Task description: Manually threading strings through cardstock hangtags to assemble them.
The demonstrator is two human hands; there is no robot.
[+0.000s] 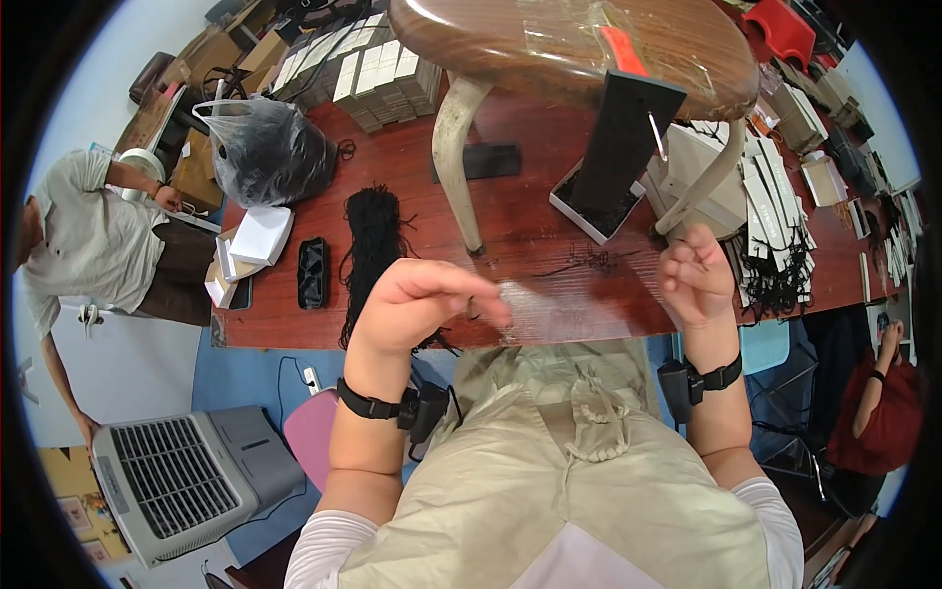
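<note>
My left hand (417,302) hovers over the table's near edge, its fingers reaching rightward and pinched near the tips. A small dark sliver shows between them, too small to name. To its left lies a thick bundle of black cords (375,231). My right hand (699,277) is raised with curled fingers drawn together; whatever they hold, if anything, is hidden. Between and beyond my hands, loose black strands (594,259) lie on the red-brown table (549,319). A black upright block (620,137) with a thin metal pin leans from a small white box (601,228).
A stool (569,44) with a wood-grain seat stands on the table. At left are a black tray (312,273), white box (262,236) and plastic bag (267,147). White strips (770,201) with black cords lie right. One person stands by an air cooler (172,481); another sits right.
</note>
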